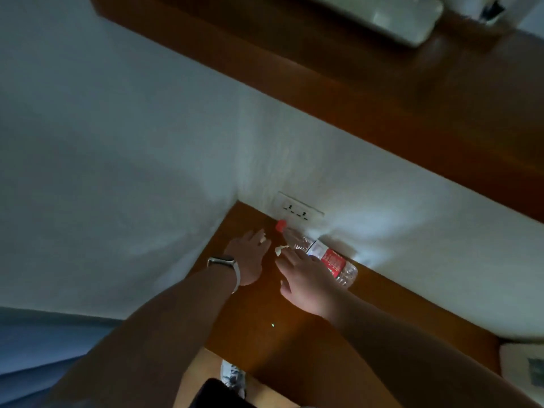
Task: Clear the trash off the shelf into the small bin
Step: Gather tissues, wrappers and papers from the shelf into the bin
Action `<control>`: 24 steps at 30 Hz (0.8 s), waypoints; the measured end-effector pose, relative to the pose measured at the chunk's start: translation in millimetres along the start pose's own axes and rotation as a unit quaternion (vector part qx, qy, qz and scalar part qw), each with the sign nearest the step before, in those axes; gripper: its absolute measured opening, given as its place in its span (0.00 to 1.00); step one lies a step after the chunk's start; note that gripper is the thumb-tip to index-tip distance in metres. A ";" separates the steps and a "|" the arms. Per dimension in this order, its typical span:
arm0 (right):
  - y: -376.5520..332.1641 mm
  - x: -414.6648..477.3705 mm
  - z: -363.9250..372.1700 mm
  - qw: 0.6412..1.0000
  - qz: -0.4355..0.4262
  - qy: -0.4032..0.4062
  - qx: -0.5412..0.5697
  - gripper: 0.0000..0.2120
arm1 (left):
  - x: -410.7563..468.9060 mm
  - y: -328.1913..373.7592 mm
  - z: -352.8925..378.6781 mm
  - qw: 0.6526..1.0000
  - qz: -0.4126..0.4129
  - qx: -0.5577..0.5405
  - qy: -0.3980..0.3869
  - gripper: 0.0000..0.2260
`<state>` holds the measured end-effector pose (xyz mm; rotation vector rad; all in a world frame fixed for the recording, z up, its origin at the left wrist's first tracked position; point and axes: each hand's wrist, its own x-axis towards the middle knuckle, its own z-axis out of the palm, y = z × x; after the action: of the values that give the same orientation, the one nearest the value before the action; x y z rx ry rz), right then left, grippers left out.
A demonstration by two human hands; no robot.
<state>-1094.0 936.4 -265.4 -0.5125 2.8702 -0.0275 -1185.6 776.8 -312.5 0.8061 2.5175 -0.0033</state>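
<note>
A clear plastic bottle with a red cap and red label lies on its side on the wooden shelf, against the white wall. Two small white paper scraps lie near its neck: one scrap at the fingertips of my left hand, the other scrap at the fingertips of my right hand. Both hands reach forward with fingers stretched out. My right hand lies beside and partly over the bottle's middle. No bin is clearly in view.
A wall socket sits just behind the bottle cap. A higher wooden shelf carries a white appliance. A white object rests at the shelf's right end. Below the front edge are a white shoe and a dark shape.
</note>
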 end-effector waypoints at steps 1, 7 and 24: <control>-4.2 7.5 2.3 1.000 -0.001 -0.004 0.007 0.20 | 0.4 -1.3 2.6 1.000 0.009 0.003 -0.007 0.32; -12.4 39.8 16.6 0.998 0.045 -0.028 0.029 0.23 | -10.8 -11.1 12.0 0.998 0.053 0.020 0.033 0.24; -13.5 8.8 56.4 0.993 0.095 -0.045 0.052 0.15 | -57.7 -13.5 66.5 0.978 0.071 -0.079 0.178 0.08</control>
<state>-1084.8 922.0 -321.5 -0.2135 2.7978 -0.1185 -1122.1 724.4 -346.5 0.9919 2.7367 0.4180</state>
